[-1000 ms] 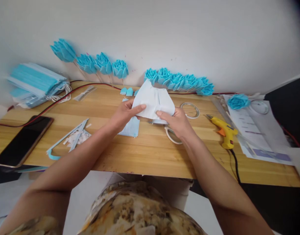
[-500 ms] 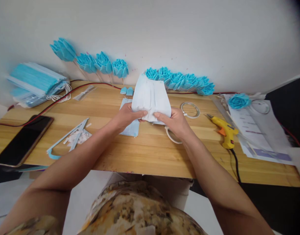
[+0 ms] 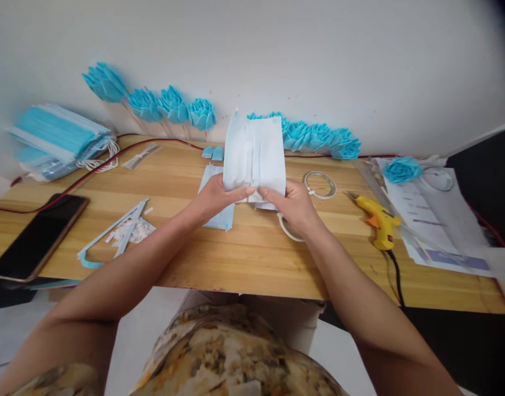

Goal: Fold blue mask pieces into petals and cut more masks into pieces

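Note:
A pale, pleated face mask [image 3: 255, 151] stands raised over the middle of the table, pinched along its lower edge by both hands. My left hand [image 3: 215, 198] is closed on its lower left part, thumb pointing inward. From the other side, my right hand [image 3: 295, 201] grips the lower right, and the two thumb tips nearly meet. The fingers behind the sheet are hidden. Under my left hand lies another light blue mask piece [image 3: 219, 217], partly covered. A white tape roll [image 3: 288, 230] sits beneath my right wrist, and a second tape roll [image 3: 320, 185] lies further right.
Blue flowers [image 3: 172, 104] on sticks lean against the wall, with several more [image 3: 310, 136] behind the mask. At left are a mask stack [image 3: 58, 135], a phone [image 3: 40, 236] and cut scraps [image 3: 131, 231]. A yellow glue gun [image 3: 378, 220] and papers [image 3: 433, 220] lie right.
The held mask has opened upward and stands taller, its top edge higher and covering more of the flowers behind. Both hands keep nearly the same place.

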A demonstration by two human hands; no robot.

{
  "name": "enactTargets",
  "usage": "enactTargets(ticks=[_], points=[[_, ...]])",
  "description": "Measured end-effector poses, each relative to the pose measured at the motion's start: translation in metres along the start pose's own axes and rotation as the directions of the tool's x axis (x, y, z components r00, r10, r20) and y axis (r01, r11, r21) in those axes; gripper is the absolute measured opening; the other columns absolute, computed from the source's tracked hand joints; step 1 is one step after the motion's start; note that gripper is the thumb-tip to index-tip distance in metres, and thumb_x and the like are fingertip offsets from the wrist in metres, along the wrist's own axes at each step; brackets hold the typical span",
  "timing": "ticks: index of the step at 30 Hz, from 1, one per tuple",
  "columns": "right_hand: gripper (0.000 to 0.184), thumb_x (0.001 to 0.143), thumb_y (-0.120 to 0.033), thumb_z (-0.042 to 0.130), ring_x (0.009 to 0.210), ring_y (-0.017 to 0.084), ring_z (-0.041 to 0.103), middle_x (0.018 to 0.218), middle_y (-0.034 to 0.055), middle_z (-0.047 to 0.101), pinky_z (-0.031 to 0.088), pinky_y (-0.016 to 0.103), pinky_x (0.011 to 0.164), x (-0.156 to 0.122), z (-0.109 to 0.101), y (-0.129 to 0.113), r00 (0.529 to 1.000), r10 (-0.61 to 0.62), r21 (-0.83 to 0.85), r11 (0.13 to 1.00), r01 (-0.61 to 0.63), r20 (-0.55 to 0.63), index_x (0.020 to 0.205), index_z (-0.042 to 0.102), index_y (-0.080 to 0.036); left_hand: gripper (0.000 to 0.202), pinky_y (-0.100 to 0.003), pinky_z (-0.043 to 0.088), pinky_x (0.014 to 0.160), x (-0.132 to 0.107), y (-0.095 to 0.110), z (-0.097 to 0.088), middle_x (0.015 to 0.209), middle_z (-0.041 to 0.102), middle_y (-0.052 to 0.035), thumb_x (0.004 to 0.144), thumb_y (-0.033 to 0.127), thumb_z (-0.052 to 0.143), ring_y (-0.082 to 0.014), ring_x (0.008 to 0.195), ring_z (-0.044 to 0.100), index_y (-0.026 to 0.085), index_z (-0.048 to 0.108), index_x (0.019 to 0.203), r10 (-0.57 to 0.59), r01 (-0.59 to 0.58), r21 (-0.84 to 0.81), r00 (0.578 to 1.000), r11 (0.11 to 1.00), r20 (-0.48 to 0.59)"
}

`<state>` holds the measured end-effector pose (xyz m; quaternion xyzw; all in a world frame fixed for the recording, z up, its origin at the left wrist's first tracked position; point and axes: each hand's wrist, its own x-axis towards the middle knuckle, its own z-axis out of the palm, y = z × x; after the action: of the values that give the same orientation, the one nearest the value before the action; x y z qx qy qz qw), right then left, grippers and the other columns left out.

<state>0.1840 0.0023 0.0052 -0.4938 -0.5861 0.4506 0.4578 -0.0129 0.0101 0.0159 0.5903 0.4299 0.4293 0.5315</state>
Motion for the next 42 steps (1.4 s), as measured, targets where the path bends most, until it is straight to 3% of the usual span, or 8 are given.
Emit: enactTargets(ticks=[11, 14, 17, 20, 23, 27, 33, 42], points=[[0.029, 0.073, -0.05, 0.08, 0.065, 0.015, 0.059, 0.072, -0.0013, 0.07, 0.048, 0.028, 0.06, 0.001, -0.003, -0.005, 0.999, 0.016, 0.165, 0.986, -0.022, 0.04, 0.081, 0.076, -0.022, 0.023, -0.025, 0.047, 0.058, 0.004, -0.011, -0.002, 0.064, 0.063, -0.0002, 0.069, 0.032, 0.079, -0.0121, 0.059, 0.056, 0.016, 0.063, 0.071, 0.033, -0.033, 0.001, 0.998, 0.999, -0.059], [0.033, 0.075, -0.053, 0.078, 0.079, 0.018, 0.066, 0.088, 0.0002, 0.075, 0.053, 0.03, 0.071, 0.003, -0.009, -0.011, 0.999, 0.004, 0.233, 0.972, -0.016, 0.053, 0.092, 0.077, -0.024, 0.024, -0.027, 0.051, 0.062, 0.001, -0.007, -0.003, 0.069, 0.067, -0.0014, 0.067, 0.032, 0.081, -0.0144, 0.063, 0.06, 0.016, 0.067, 0.077, 0.004, -0.004, 0.0, 1.0, 1.0, 0.025], [0.046, 0.075, -0.061, 0.075, 0.093, 0.022, 0.069, 0.1, 0.0022, 0.076, 0.055, 0.032, 0.078, 0.007, -0.018, -0.015, 0.999, 0.009, 0.302, 0.953, -0.025, 0.054, 0.102, 0.075, -0.025, 0.022, -0.028, 0.053, 0.064, -0.003, -0.001, -0.002, 0.073, 0.07, -0.0018, 0.068, 0.031, 0.081, -0.0157, 0.065, 0.062, 0.016, 0.07, 0.08, -0.009, 0.0, 0.046, 0.981, 0.999, 0.195], [0.052, 0.071, -0.068, 0.074, 0.094, 0.024, 0.07, 0.097, 0.004, 0.076, 0.056, 0.033, 0.075, 0.01, -0.025, -0.015, 0.998, 0.059, 0.329, 0.943, -0.056, 0.001, 0.099, 0.075, -0.023, 0.017, -0.026, 0.051, 0.061, -0.006, 0.004, -0.001, 0.072, 0.07, -0.0012, 0.072, 0.031, 0.079, -0.0153, 0.063, 0.062, 0.016, 0.072, 0.077, -0.026, -0.015, 0.109, 0.932, 0.994, 0.363], [0.045, 0.068, -0.061, 0.08, 0.088, 0.023, 0.069, 0.091, 0.0033, 0.076, 0.054, 0.033, 0.073, 0.012, -0.027, -0.012, 0.992, 0.081, 0.337, 0.94, -0.043, -0.098, 0.091, 0.075, -0.023, 0.018, -0.023, 0.047, 0.054, -0.008, 0.007, 0.0, 0.068, 0.068, 0.0001, 0.073, 0.033, 0.079, -0.0142, 0.059, 0.059, 0.016, 0.071, 0.077, -0.056, -0.015, 0.165, 0.908, 0.986, 0.416], [0.035, 0.065, -0.051, 0.084, 0.081, 0.019, 0.068, 0.086, 0.001, 0.075, 0.053, 0.031, 0.071, 0.014, -0.025, -0.01, 0.973, 0.084, 0.328, 0.945, -0.008, -0.216, 0.082, 0.073, -0.023, 0.025, -0.023, 0.045, 0.053, -0.008, 0.006, -0.002, 0.066, 0.067, -0.0013, 0.081, 0.041, 0.072, -0.0146, 0.059, 0.058, 0.017, 0.073, 0.074, -0.063, -0.023, 0.202, 0.91, 0.979, 0.41], [0.034, 0.065, -0.049, 0.082, 0.078, 0.018, 0.067, 0.084, 0.0007, 0.074, 0.053, 0.031, 0.071, 0.015, -0.024, -0.009, 0.96, 0.104, 0.327, 0.945, -0.014, -0.259, 0.083, 0.072, -0.023, 0.041, -0.022, 0.035, 0.044, -0.003, -0.001, -0.005, 0.054, 0.058, -0.0011, 0.078, 0.051, 0.074, -0.0122, 0.05, 0.048, 0.016, 0.064, 0.057, -0.144, 0.092, 0.231, 0.965, 0.969, 0.221], [0.034, 0.066, -0.05, 0.085, 0.066, 0.014, 0.063, 0.074, -0.0019, 0.071, 0.051, 0.028, 0.063, 0.006, -0.008, -0.008, 0.979, 0.135, 0.402, 0.914, -0.064, -0.151, 0.077, 0.069, -0.022, 0.036, -0.025, 0.047, 0.058, -0.006, 0.007, -0.003, 0.082, 0.072, -0.0049, 0.077, 0.051, 0.075, -0.017, 0.068, 0.063, 0.017, 0.074, 0.088, -0.11, 0.092, 0.082, 0.961, 0.992, 0.254]])
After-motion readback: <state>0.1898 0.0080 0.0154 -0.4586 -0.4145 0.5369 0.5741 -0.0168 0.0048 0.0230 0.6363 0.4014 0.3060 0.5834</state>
